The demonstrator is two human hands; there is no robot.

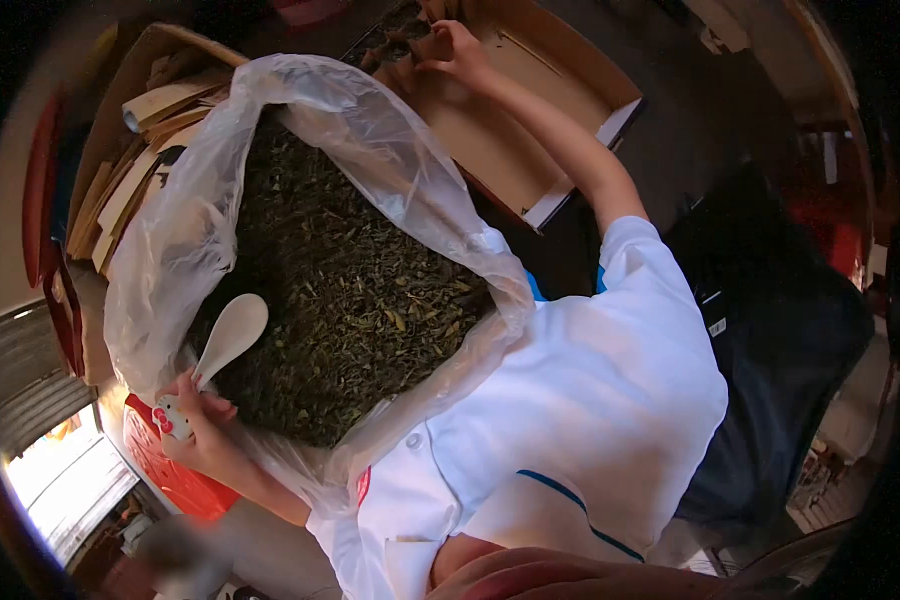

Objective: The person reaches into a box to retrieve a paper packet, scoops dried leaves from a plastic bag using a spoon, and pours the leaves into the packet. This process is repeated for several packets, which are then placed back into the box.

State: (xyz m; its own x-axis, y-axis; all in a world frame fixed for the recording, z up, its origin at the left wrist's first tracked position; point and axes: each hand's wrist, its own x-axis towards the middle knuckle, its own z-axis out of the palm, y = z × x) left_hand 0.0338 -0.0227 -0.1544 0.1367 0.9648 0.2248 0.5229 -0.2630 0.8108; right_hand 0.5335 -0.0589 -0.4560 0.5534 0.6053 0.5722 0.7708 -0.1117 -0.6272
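Observation:
A large clear plastic bag [155,265] stands open in front of me, filled with dried, dark green and brown leaves [370,310]. My left hand [198,420] is closed around the handle of a white spoon [235,328] at the bag's left rim. The spoon's bowl hangs over the leaves and looks empty; a cat face with a pink bow decorates its handle end. At the top, my right hand [460,60] reaches over a shallow cardboard box [530,90]. Its thumb and fingers curl around the edge of a small brown paper bag [402,68], whose exact shape is partly hidden.
Flattened cardboard pieces [135,190] stand in a carton left of the plastic bag. A red bag [175,475] lies below my left hand. To the right is a large black covering [780,340]. Dark leaves [400,18] show at the box's far left corner.

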